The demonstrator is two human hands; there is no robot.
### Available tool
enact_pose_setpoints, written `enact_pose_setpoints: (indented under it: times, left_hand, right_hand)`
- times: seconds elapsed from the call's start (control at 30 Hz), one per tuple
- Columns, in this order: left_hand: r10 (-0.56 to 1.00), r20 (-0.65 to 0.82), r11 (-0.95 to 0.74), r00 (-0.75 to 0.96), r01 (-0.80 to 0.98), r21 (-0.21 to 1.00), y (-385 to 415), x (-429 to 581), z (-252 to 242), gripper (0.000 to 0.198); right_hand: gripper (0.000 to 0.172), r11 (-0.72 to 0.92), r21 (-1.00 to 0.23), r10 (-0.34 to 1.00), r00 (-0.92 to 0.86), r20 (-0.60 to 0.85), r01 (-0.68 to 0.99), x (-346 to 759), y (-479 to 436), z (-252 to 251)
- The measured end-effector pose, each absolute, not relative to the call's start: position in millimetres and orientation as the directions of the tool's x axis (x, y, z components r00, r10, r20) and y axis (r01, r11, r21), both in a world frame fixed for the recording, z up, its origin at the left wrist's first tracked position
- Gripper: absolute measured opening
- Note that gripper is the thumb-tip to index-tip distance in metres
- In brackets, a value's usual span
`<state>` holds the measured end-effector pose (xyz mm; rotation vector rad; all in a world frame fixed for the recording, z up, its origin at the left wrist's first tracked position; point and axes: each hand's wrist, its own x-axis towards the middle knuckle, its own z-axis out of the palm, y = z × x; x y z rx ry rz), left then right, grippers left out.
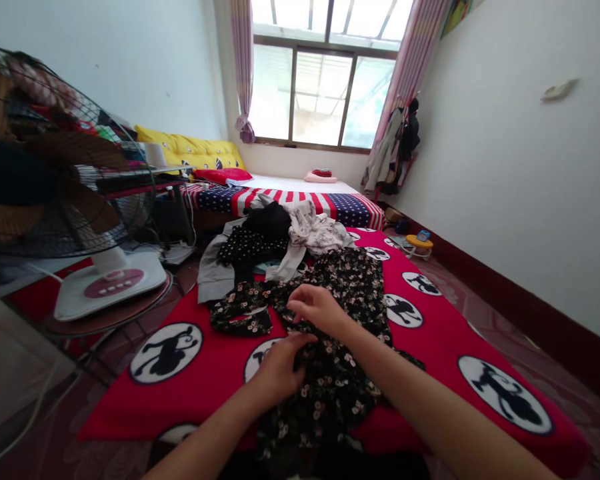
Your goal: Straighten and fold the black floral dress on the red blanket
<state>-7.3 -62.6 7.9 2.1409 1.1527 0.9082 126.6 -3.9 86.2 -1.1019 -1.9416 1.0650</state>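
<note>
On the red monkey-print blanket [430, 347], just in front of the heap of clothes [275, 243], both the left hand [280, 367] and the right hand [317, 308] pinch folds of the black floral garment [340, 373], which looks light, limp and best gripped at its edges.

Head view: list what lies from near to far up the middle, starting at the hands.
Left hand → right hand, both on the black floral garment → pile of clothes → stars-and-stripes bedcover → window.
</note>
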Motion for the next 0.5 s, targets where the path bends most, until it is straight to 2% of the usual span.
enact_pose_setpoints:
  times: [0.03,0.1,0.17,0.2,0.23,0.27,0.37,0.4,0.5]
  left_hand:
    - [0.848,0.306,-0.509,0.433,0.502,0.699,-67,-4,8,0.064]
    - [0.828,0.3,-0.538,0.473,0.52,0.663,-75,0,8,0.068]
    - [0.817,0.29,-0.553,0.499,0.532,0.641,-79,3,8,0.069]
    - [0.811,0.287,-0.56,0.51,0.531,0.636,-81,3,8,0.07]
    - [0.803,0.287,-0.567,0.522,0.522,0.637,-83,2,8,0.07]
    - [0.794,0.287,-0.573,0.535,0.505,0.645,-85,1,8,0.071]
    - [0.753,0.283,-0.584,0.594,0.405,0.703,-90,-9,12,0.07]
    - [0.735,0.281,-0.584,0.617,0.367,0.723,-92,-14,15,0.068]
    - [0.711,0.277,-0.578,0.647,0.312,0.754,-88,-33,34,0.062]
  right_hand:
    - [0.015,0.393,-0.79,0.896,-0.388,0.215,0.47,124,16,87]
    - [0.037,0.514,-0.57,0.856,-0.423,0.297,0.64,115,46,83]
    - [0.069,0.572,-0.378,0.82,-0.52,0.239,0.728,104,59,75]
    - [0.082,0.58,-0.303,0.814,-0.553,0.178,0.756,98,60,71]
    - [0.087,0.576,-0.241,0.816,-0.566,0.117,0.781,94,59,67]
    - [0.082,0.564,-0.189,0.824,-0.562,0.07,0.804,92,56,65]
    - [0.033,0.5,-0.095,0.866,-0.499,0.033,0.861,106,49,69]
    - [0.024,0.462,-0.087,0.887,-0.459,0.05,0.883,120,48,75]
    - [0.025,0.286,-0.15,0.949,-0.258,0.184,0.946,190,51,101]
